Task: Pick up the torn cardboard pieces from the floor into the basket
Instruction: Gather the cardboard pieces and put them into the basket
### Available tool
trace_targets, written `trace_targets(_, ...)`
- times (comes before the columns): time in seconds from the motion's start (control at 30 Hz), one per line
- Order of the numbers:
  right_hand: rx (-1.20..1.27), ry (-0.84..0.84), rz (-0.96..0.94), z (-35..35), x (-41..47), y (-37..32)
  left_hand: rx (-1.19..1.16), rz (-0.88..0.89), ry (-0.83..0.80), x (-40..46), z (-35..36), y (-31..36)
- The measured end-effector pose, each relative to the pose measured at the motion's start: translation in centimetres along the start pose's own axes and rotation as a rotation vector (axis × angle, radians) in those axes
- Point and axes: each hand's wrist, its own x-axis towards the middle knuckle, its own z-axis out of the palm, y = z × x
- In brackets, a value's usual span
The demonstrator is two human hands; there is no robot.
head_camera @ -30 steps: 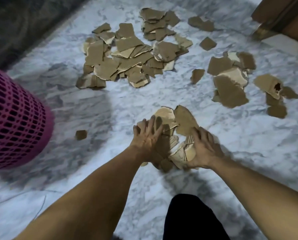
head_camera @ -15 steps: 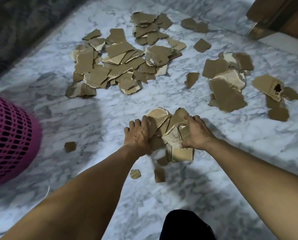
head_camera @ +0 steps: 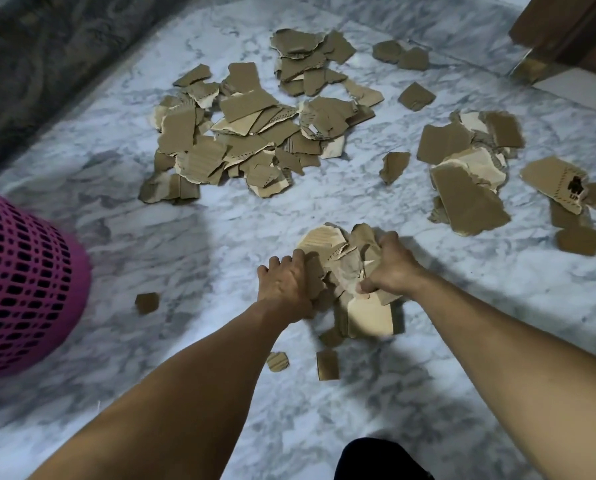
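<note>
A bundle of torn cardboard pieces [head_camera: 345, 268] is squeezed between my left hand [head_camera: 288, 287] and my right hand [head_camera: 390, 268], raised a little off the marble floor. Three small scraps [head_camera: 327, 365] lie on the floor just below the bundle, and another small scrap [head_camera: 147, 302] lies to the left. The pink mesh basket [head_camera: 23, 289] stands at the left edge. A big heap of cardboard pieces [head_camera: 241, 133] covers the floor farther back, with a smaller group of pieces [head_camera: 469, 188] at the right.
The floor is white-grey marble [head_camera: 185, 237]. A dark patterned rug [head_camera: 40, 57] runs along the upper left. Wooden furniture [head_camera: 573, 29] stands at the upper right corner. My dark-clad knee [head_camera: 379, 459] shows at the bottom edge.
Both hands closed on the gathered pile and lifted it off the floor; a few small scraps dropped out beneath it. The view shifted, so the basket sits farther left.
</note>
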Motion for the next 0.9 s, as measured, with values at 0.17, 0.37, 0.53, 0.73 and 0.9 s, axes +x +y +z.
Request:
trace_targets(0.17,-0.178,-0.107,-0.063,-3.3,1.2,-1.9,-0.24,-0.019,-0.015,-1.1,-0.5,-3.0)
trace_targets(0.37,-0.177,-0.074,-0.152,-3.1,2.6,-6.7,-0.328,-0.11,0.031,-2.1,-1.6,-7.1)
trace_targets(0.53,-0.306,-0.048,-0.065,1.6,2.7,-8.6,-0.384,-0.201,0.093,-2.8,-2.6,-10.2)
trace_targets(0.73,-0.261,0.127,0.069,4.6,1.9,-8.0,-0.389,-0.319,0.073,-3.8,-3.8,-14.4)
trace_targets(0.9,-0.175,0.077,0.031,3.5,1.4,-8.6,-0.253,-0.441,0.074,-4.8,-3.9,-17.4)
